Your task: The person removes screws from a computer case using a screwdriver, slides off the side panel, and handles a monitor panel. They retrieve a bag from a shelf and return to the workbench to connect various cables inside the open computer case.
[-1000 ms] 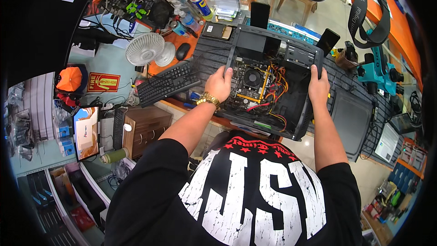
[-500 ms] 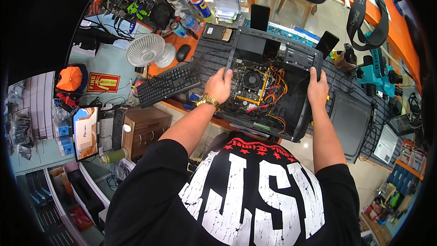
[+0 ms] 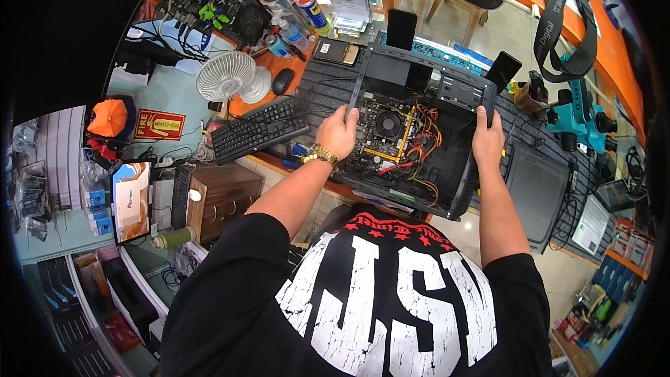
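Observation:
An open black computer case (image 3: 457,146) lies on its side in front of me, its inside facing up. My left hand (image 3: 338,134) grips its left edge, thumb on top of the rim and fingers hidden beneath. Around the opposite edge my right hand (image 3: 488,137) is closed in the same way. Within the case sits a motherboard (image 3: 370,126) with a round black cooling fan (image 3: 388,124). Red, yellow and black cables (image 3: 427,129) run beside the board. A drive cage (image 3: 464,91) fills the far right corner, and a grey power supply box (image 3: 388,70) the far left.
A black keyboard (image 3: 259,129), a mouse (image 3: 283,82) and a white fan (image 3: 227,77) stand left of the case. On the right lie a black side panel (image 3: 536,192) and a teal microscope (image 3: 576,122). Two phones (image 3: 401,28) stand upright behind; a strap (image 3: 558,21) hangs at far right.
Both hands keep their hold on the case. The whole scene has shifted very slightly in view; the case looks otherwise unchanged.

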